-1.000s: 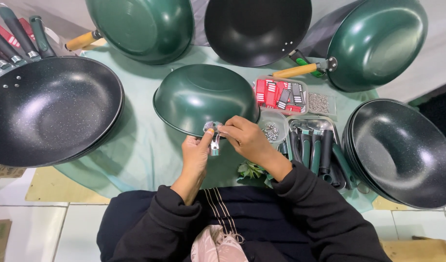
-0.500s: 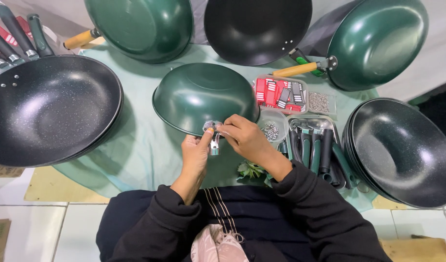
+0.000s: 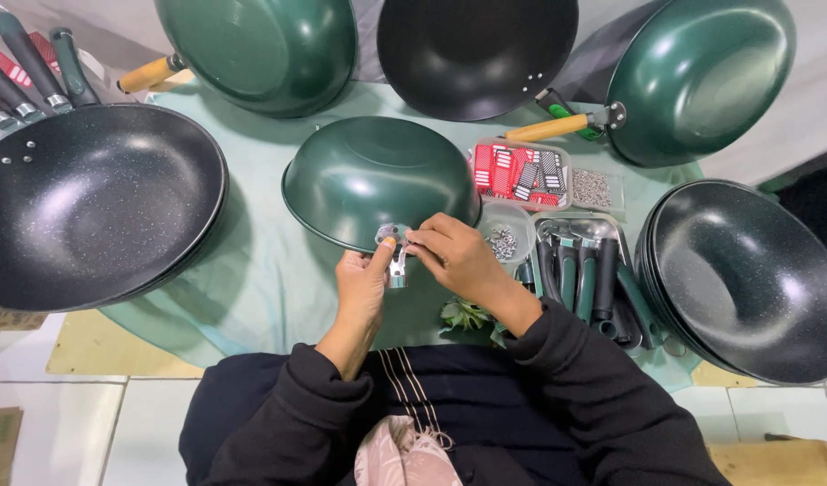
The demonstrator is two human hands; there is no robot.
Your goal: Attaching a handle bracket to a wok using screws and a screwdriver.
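Both hands meet at the near rim of the upturned green wok [image 3: 377, 180], which lies bottom-up on the pale green cloth [image 3: 251, 270] just beyond the fingers. The left hand [image 3: 364, 279] is closed around a small metal bracket [image 3: 396, 266], thumb on top, pressing it against the wok's edge; the right hand [image 3: 454, 256] pinches narrowly at the same spot from the other side, its fingertips touching the bracket's top, though what tiny part it holds, if any, is too small to tell. Just right of the right hand sits a clear tub of small metal fasteners [image 3: 503, 241], and beyond it a tray of dark green handles [image 3: 580, 274]; farther off on that side is a stack of black woks [image 3: 746, 279]. Past the right hand lies a red-and-black packet [image 3: 519, 173]. Well to the left of the left hand rests a large black wok [image 3: 89, 202]. The risk here, as I judge it, is the bracket slipping off the curved, glossy rim, since the wok rests unsteadily on its rim and only fingertip pressure holds things aligned; a small fastener could also drop from the pinch and vanish into the cloth's folds or the lap below
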